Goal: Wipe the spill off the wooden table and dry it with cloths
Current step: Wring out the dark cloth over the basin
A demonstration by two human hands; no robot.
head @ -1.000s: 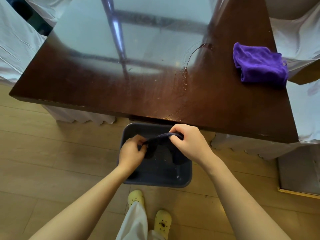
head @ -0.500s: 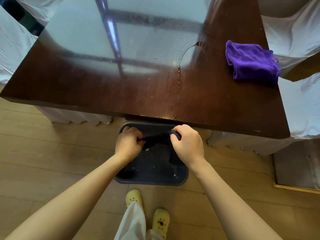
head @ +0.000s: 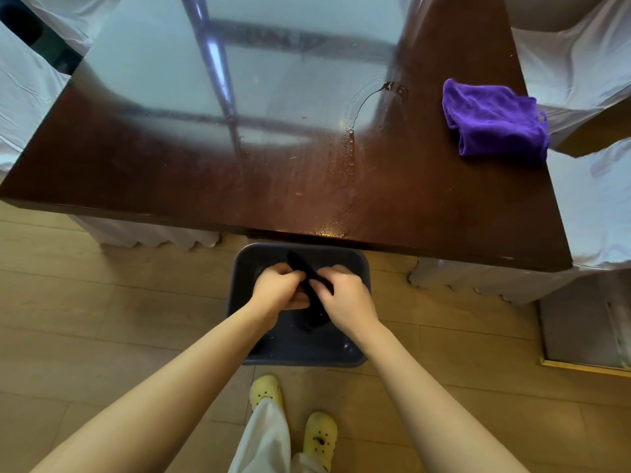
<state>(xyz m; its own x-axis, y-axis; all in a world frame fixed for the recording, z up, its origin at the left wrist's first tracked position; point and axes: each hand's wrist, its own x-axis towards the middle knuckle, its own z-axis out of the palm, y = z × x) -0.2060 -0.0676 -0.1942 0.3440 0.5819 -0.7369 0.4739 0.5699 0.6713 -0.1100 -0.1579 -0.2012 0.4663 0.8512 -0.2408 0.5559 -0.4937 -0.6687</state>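
Observation:
Both my hands hold a dark wet cloth, twisted into a thick roll, over a dark blue plastic basin on the floor. My left hand grips one side of the roll and my right hand the other, close together. Above them the dark wooden table shines, with a curved line of water and droplets running toward its near edge. A folded purple cloth lies on the table's right side, untouched.
The basin sits partly under the table's near edge. My yellow clogs stand just behind it on the light wooden floor. White draped fabric hangs to the left and right of the table. A metal panel stands low at the right.
My hands have come closer together and lower over the basin, and the dark cloth, stretched sideways between them before, is now twisted nearly upright.

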